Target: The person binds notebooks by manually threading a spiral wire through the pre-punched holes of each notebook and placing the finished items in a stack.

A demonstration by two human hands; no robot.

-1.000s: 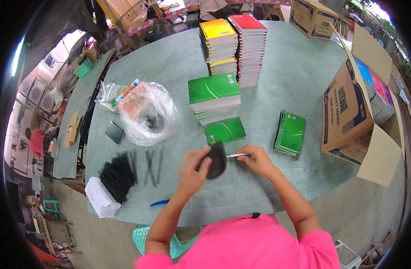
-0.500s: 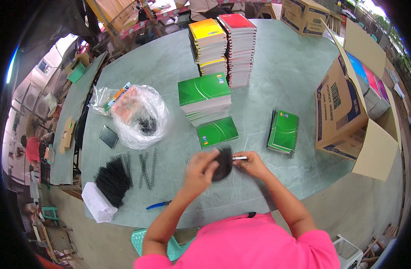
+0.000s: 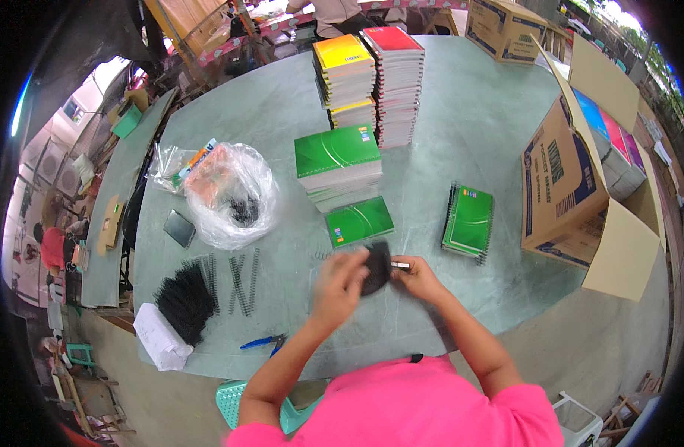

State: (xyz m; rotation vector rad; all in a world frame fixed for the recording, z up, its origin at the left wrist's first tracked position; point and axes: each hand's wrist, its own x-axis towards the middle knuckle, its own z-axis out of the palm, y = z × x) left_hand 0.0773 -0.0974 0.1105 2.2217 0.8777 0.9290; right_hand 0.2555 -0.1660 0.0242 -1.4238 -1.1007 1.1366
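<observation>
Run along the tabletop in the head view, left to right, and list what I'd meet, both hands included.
Black coil pile → crossed loose coils → left hand → dark rounded piece → right hand → small green notebooks → open cardboard box.

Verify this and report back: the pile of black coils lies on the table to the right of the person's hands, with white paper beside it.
Wrong on the side: the pile of black coils lies on the table to the left of the person's hands, with white paper beside it. The head view shows it.
</observation>
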